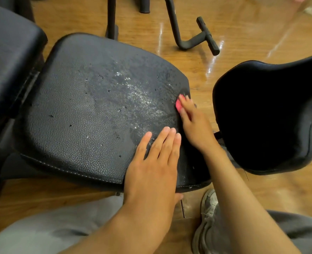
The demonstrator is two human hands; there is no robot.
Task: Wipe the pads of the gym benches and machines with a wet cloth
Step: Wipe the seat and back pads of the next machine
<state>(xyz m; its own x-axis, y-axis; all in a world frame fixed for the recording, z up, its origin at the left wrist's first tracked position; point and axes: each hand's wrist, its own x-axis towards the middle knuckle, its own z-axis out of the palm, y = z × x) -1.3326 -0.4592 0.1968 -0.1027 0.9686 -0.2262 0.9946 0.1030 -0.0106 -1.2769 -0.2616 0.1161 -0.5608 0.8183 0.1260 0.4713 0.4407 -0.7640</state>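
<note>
A black textured seat pad (82, 110) fills the middle of the view, worn with small holes and glistening wet on its right half. My left hand (153, 162) lies flat on the pad's near right corner, fingers straight and together. My right hand (193, 123) is at the pad's right edge, its fingers curled over a pink cloth (179, 105), most of which is hidden beneath them. The cloth touches the rim of the pad.
A second black pad (265, 114) stands close on the right, another dark pad (7, 57) on the left. A black metal frame with a handle bar (207, 35) lies on the wooden floor behind. My grey trouser legs and a shoe (209, 202) are below.
</note>
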